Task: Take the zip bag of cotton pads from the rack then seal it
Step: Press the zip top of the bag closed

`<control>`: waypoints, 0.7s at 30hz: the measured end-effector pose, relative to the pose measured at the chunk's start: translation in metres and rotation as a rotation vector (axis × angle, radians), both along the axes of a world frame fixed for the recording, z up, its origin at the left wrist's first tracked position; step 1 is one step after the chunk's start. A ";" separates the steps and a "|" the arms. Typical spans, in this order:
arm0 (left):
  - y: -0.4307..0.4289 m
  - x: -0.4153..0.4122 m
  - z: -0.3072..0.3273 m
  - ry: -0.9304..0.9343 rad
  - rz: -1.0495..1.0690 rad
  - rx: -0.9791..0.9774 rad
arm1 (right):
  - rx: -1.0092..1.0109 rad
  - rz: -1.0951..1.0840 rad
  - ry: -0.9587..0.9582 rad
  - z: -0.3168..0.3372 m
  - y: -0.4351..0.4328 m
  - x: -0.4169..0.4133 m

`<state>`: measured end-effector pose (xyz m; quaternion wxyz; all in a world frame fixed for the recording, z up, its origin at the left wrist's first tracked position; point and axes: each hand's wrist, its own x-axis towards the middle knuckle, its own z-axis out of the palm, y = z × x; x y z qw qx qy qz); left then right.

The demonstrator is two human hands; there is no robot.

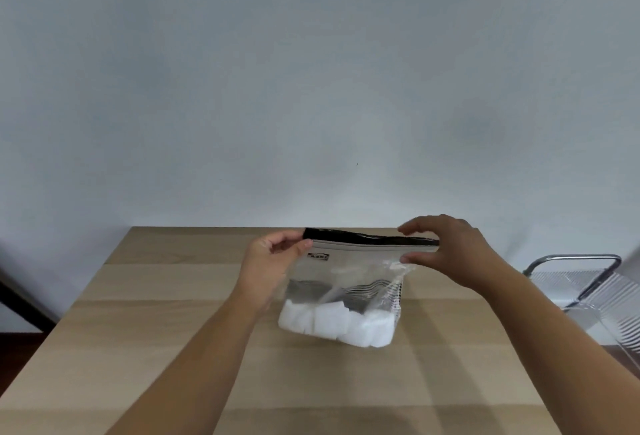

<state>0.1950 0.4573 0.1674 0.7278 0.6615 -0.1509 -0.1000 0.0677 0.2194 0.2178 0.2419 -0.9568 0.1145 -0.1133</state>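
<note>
Zip bag (346,282) of cotton pads hangs upright above a pale wooden table (156,348), held by its top edge between a person's two bare hands, with the white cotton pads (332,324) slumped in a heap at its bottom. The left hand (273,258) pinches the left end of the black zip strip (367,238) between thumb and fingers, closed down on the corner. The right hand (446,249) arches over the right end, thumb below the strip and fingers above it, half open; whether its tips are pressing the plastic or just touching it is hard to tell. The wire rack (581,279) stands off the table's right edge, well apart from the bag, so the taking step looks done and the sealing step is the one in hand. The strip appears to gape slightly along its middle, which suggests the closure is not yet pressed shut, though the blur leaves that uncertain. The next move likely calls for the left hand to anchor its corner while the right thumb and fingers squeeze the two tracks together and slide along the strip's full length, keeping the edges lined up so no gap is left.
</note>
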 end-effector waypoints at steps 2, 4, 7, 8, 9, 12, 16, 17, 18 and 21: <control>-0.009 -0.011 0.008 -0.055 -0.070 0.008 | -0.054 0.039 -0.080 0.009 0.016 0.007; -0.017 -0.019 0.013 -0.107 -0.124 0.028 | -0.023 0.116 -0.114 0.015 0.030 0.017; -0.022 -0.027 0.017 -0.153 -0.164 0.014 | 0.071 0.188 -0.056 0.016 0.043 0.031; -0.022 -0.029 0.017 -0.161 -0.166 0.000 | 0.070 0.191 -0.048 0.015 0.044 0.034; -0.021 -0.029 0.017 -0.166 -0.160 -0.010 | 0.061 0.188 -0.049 0.012 0.043 0.035; -0.014 -0.024 0.013 -0.152 -0.094 -0.008 | 0.053 0.161 -0.029 0.002 0.035 0.034; 0.002 -0.013 0.004 -0.085 -0.021 -0.062 | 0.070 0.085 0.031 -0.008 0.017 0.022; 0.006 -0.011 0.001 -0.052 -0.004 -0.096 | 0.063 0.067 0.040 -0.011 0.012 0.018; 0.011 -0.007 -0.002 -0.022 0.020 -0.126 | 0.051 0.044 0.046 -0.012 0.008 0.013; 0.024 0.003 -0.013 0.031 0.083 -0.136 | 0.047 -0.020 0.031 -0.018 -0.005 0.002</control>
